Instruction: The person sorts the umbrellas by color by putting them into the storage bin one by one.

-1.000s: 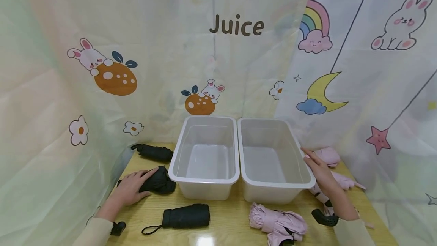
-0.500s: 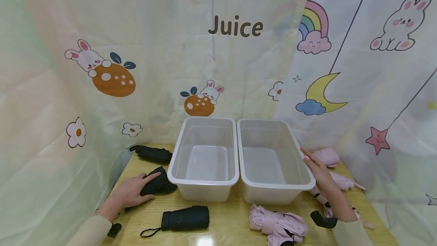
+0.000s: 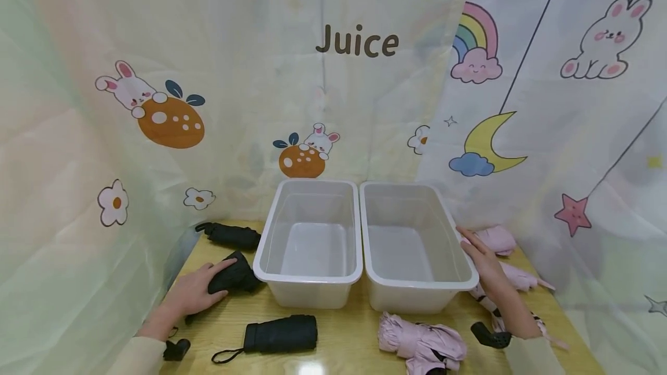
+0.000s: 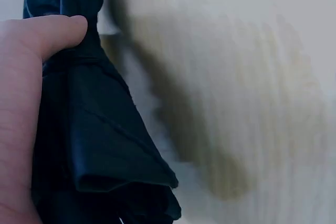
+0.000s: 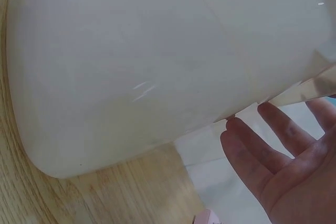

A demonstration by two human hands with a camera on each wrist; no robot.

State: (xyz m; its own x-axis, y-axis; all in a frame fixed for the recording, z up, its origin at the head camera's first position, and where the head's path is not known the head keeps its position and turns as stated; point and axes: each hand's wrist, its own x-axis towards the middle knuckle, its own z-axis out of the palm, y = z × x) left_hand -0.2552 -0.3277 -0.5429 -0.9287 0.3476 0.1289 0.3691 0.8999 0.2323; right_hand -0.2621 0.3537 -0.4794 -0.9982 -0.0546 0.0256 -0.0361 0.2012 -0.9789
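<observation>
Left hand [image 3: 194, 292] grasps a black umbrella [image 3: 233, 274]; right hand [image 3: 482, 254], fingers straight, touches the right bin [image 3: 417, 291]. Two bins stand at twelve o'clock, with three black umbrellas at nine.

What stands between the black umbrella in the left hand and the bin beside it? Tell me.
Nothing visible does. The left hand grips the black umbrella right beside the left bin, whose inside shows nothing in it; only its near wall would have to be cleared.

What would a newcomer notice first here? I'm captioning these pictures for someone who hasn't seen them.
Two empty translucent white plastic bins sit side by side mid-table on the pale wooden table. Folded black umbrellas lie to the left of them and folded pink umbrellas to the right. The left hand grips one black umbrella; the right hand rests open against the right bin.
</observation>
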